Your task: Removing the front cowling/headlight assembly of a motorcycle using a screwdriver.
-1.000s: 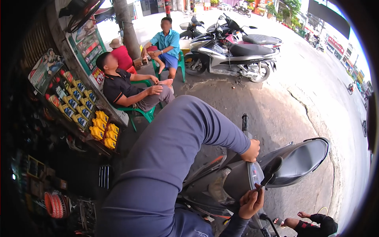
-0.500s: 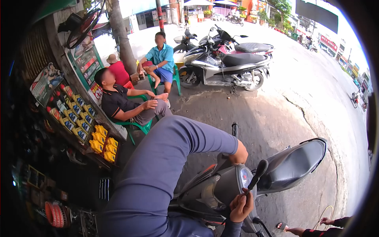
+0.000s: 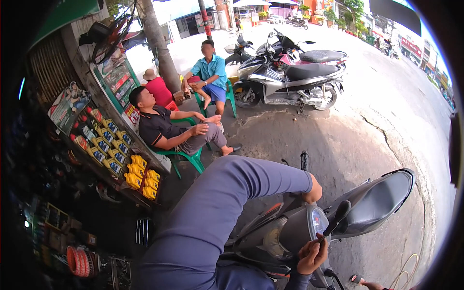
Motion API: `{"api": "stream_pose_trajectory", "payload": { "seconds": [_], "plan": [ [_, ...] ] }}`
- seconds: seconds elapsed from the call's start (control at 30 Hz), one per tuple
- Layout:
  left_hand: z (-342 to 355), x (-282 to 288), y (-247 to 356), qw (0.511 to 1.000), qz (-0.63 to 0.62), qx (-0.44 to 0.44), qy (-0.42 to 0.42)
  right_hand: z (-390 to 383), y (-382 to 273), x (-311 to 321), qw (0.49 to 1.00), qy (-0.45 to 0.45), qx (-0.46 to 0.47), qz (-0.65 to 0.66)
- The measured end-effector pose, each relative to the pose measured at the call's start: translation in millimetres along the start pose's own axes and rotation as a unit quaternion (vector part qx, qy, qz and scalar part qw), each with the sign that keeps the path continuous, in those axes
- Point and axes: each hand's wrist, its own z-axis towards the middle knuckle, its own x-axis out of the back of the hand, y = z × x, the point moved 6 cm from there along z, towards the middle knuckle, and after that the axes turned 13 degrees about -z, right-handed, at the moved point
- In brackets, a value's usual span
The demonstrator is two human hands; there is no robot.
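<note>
A grey-black motor scooter stands below me, its front cowl beneath my arms and its long black seat to the right. My left arm bends across the front, and my left hand is at the handlebar beside the dashboard; its fingers are hidden behind it. Near it, a black handlebar grip points away. My right hand has its fingers closed around the stem of a black side mirror, just in front of the instrument panel.
Two people sit on green chairs at the left, and another in red sits farther back. A rack of oil bottles and yellow jugs stands beside them. Parked motorbikes are ahead. At lower right lie a hose and a person's sandalled foot.
The whole scene has shifted to the right in my view. The other person's hand at lower right has left the picture. Both my hands keep their places on the scooter.
</note>
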Motion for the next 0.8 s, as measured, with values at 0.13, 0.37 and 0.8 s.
{"api": "stream_pose_trajectory", "payload": {
  "seconds": [0.13, 0.37, 0.8],
  "plan": [
    [-3.8, -6.5, 26.7, 1.0, 0.013, 0.008, 0.014, -0.9, 5.9, 3.7, 1.0, 0.021, -0.017, -0.009],
    [-7.3, 8.7, 32.4, 0.998, -0.028, 0.038, 0.035, -4.3, 5.0, 6.2, 1.0, 0.029, -0.006, 0.0],
    [-150.1, -42.8, 72.1, 0.555, -0.741, -0.217, 0.31, -12.3, -4.0, 2.9, 0.999, -0.014, 0.036, 0.011]
  ]
}}
